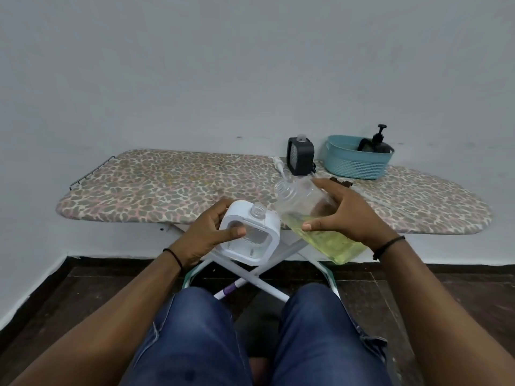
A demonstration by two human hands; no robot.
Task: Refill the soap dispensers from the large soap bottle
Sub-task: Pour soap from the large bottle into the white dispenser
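Observation:
My left hand (204, 235) grips a white square soap dispenser (249, 236) with a clear open neck on top, held in front of the ironing board's near edge. My right hand (344, 215) grips the large clear soap bottle (312, 218), which is tilted with its open mouth pointing up-left, close above the dispenser's neck. Yellow-green soap sits in the bottle's lower end. A black square dispenser (300, 156) with a clear open neck stands at the back of the board. A black pump dispenser (379, 142) stands in a teal basket.
A low ironing board (167, 185) with a leopard-print cover stands against the white wall. The teal basket (358, 161) sits at its back right. A white pump part (278, 164) lies beside the black dispenser. My knees in blue jeans are below.

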